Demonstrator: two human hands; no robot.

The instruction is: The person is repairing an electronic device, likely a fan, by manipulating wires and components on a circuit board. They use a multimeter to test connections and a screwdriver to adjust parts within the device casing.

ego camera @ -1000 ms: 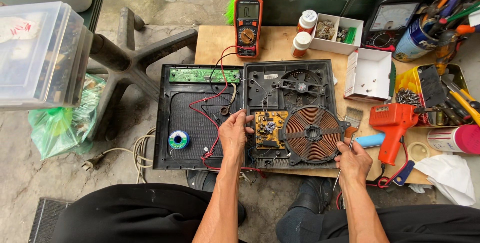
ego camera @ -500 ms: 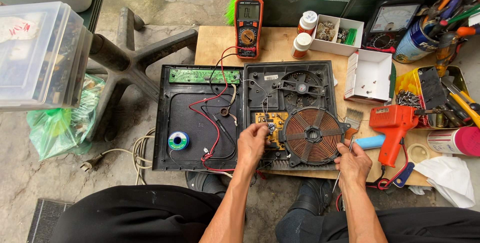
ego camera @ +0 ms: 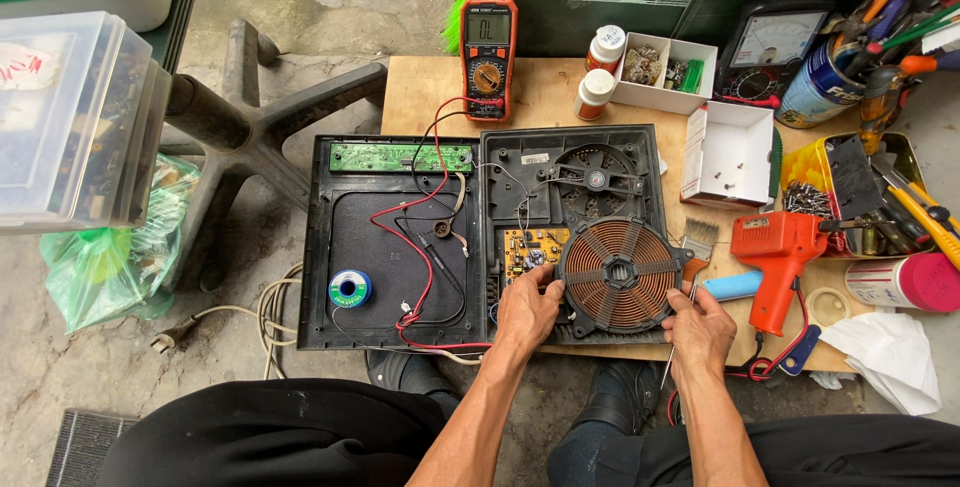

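Opened induction cooker [ego camera: 570,177] on the wooden desk [ego camera: 420,87]. The left hand [ego camera: 528,309] grips the copper coil's [ego camera: 618,275] left edge; the right hand [ego camera: 700,329], at its right edge, pinches a thin tool [ego camera: 668,367]. An orange soldering gun [ego camera: 775,252] lies nearby.

Bare forearms; black trousers [ego camera: 270,437]; dark shoes [ego camera: 625,402], probably.
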